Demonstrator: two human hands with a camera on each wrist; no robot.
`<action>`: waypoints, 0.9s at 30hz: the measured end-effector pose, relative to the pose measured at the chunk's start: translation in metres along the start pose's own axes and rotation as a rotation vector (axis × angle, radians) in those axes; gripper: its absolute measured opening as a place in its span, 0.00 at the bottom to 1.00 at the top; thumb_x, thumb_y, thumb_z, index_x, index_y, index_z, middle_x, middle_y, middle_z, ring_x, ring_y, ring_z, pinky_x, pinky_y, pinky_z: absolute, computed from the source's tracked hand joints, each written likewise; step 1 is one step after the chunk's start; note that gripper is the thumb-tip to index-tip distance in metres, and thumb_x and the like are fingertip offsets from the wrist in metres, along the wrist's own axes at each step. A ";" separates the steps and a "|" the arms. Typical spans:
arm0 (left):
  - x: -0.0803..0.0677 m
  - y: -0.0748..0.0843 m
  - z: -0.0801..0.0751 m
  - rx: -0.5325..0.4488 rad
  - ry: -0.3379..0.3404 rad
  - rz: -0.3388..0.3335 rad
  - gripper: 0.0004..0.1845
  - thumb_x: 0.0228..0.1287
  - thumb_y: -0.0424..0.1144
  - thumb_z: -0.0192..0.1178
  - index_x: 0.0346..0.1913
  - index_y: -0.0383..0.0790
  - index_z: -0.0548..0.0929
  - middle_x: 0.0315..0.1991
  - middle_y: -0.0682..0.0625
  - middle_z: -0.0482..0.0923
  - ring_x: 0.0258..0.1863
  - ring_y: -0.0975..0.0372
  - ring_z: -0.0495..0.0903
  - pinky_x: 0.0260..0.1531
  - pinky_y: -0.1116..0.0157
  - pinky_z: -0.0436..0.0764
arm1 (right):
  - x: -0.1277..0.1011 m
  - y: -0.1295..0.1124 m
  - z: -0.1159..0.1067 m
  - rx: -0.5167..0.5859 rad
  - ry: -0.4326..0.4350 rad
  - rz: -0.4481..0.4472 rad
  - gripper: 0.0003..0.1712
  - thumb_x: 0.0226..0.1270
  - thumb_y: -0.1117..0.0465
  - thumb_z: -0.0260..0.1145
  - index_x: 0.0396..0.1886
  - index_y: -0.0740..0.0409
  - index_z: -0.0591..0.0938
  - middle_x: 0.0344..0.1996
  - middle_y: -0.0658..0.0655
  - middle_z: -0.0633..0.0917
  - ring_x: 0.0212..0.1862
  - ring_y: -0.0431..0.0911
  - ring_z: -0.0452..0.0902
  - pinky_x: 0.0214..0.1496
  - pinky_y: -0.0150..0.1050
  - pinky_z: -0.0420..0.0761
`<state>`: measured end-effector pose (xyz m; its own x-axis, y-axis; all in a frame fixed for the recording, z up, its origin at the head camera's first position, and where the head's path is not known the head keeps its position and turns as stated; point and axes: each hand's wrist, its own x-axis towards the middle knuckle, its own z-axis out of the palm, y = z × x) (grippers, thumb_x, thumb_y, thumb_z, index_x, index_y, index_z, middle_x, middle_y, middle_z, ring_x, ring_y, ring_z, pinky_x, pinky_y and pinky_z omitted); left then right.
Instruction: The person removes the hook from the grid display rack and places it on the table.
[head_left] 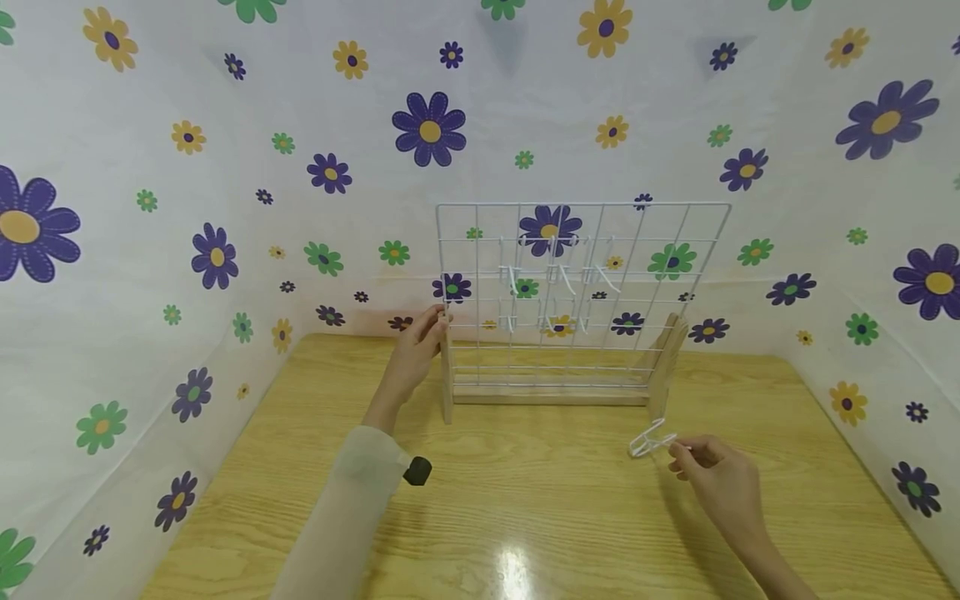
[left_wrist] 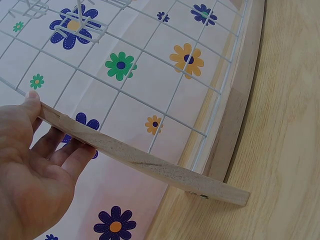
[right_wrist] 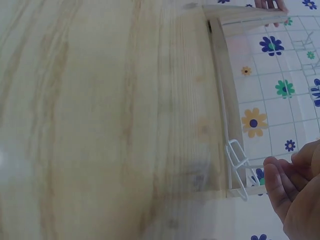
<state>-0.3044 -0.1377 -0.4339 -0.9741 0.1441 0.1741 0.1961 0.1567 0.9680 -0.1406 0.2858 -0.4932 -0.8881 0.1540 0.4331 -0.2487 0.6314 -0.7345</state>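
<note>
The left hand (head_left: pixel 411 354), arm stretched forward, grips between thumb and fingers the flat, pale wooden left upright (left_wrist: pixel 135 157) of a white wire-grid rack (head_left: pixel 585 301) on a yellow wood-grained bench (head_left: pixel 517 492). The right hand (head_left: pixel 723 487), fingers curled, pinches a white bent-wire hook (head_left: pixel 651 440) near the rack's right end.

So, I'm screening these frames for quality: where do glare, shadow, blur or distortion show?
Head view: a white glare patch on the table at the bottom edge, and a soft shadow beside the right hand; left wrist view: fairly crisp, though the rack looks bowed along its base; right wrist view: hazy, with the table grain smeared.
</note>
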 end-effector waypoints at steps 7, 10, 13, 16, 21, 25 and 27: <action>0.000 0.000 0.000 -0.003 -0.009 -0.005 0.29 0.84 0.47 0.46 0.80 0.42 0.62 0.76 0.41 0.66 0.75 0.49 0.66 0.71 0.53 0.71 | -0.003 0.001 0.001 -0.016 -0.026 0.041 0.04 0.67 0.70 0.72 0.37 0.69 0.87 0.24 0.58 0.89 0.23 0.37 0.84 0.25 0.25 0.84; 0.000 0.001 0.000 -0.006 -0.013 -0.011 0.29 0.84 0.47 0.46 0.81 0.43 0.61 0.76 0.41 0.65 0.75 0.48 0.65 0.72 0.52 0.70 | -0.003 0.000 0.000 -0.021 -0.038 0.071 0.04 0.68 0.69 0.72 0.38 0.69 0.87 0.24 0.58 0.89 0.23 0.39 0.84 0.25 0.26 0.84; 0.001 0.002 0.001 -0.009 -0.018 -0.028 0.28 0.85 0.45 0.45 0.81 0.43 0.60 0.77 0.41 0.64 0.76 0.48 0.64 0.72 0.53 0.70 | -0.003 -0.002 -0.001 -0.029 -0.051 0.095 0.05 0.69 0.69 0.71 0.39 0.69 0.87 0.24 0.58 0.89 0.23 0.41 0.85 0.26 0.27 0.85; -0.004 0.014 0.002 -0.009 -0.021 -0.049 0.28 0.86 0.42 0.44 0.81 0.40 0.59 0.77 0.40 0.63 0.76 0.47 0.63 0.72 0.53 0.69 | -0.003 -0.003 -0.002 -0.032 -0.068 0.115 0.06 0.69 0.69 0.71 0.39 0.70 0.87 0.25 0.59 0.89 0.23 0.43 0.85 0.26 0.30 0.87; -0.011 0.027 0.002 -0.018 -0.028 -0.059 0.27 0.86 0.39 0.44 0.80 0.37 0.60 0.77 0.37 0.63 0.76 0.46 0.63 0.72 0.53 0.69 | -0.007 -0.007 -0.005 -0.074 -0.099 0.128 0.06 0.69 0.70 0.70 0.39 0.72 0.86 0.26 0.61 0.89 0.21 0.42 0.83 0.21 0.29 0.84; -0.003 0.011 0.000 -0.019 -0.024 -0.057 0.27 0.86 0.41 0.44 0.81 0.39 0.59 0.78 0.39 0.63 0.76 0.47 0.63 0.72 0.53 0.69 | -0.010 -0.011 -0.008 -0.111 -0.144 0.147 0.07 0.69 0.72 0.69 0.40 0.76 0.84 0.26 0.63 0.89 0.18 0.42 0.82 0.18 0.28 0.82; 0.000 0.005 0.000 -0.021 -0.020 -0.047 0.28 0.86 0.43 0.44 0.81 0.41 0.59 0.78 0.40 0.63 0.76 0.48 0.63 0.72 0.53 0.69 | -0.011 -0.014 -0.010 -0.109 -0.185 0.185 0.08 0.70 0.73 0.67 0.41 0.78 0.83 0.27 0.64 0.89 0.18 0.43 0.82 0.18 0.29 0.83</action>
<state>-0.3031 -0.1372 -0.4288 -0.9798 0.1562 0.1250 0.1477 0.1437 0.9785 -0.1237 0.2828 -0.4826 -0.9725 0.1394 0.1868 -0.0416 0.6848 -0.7276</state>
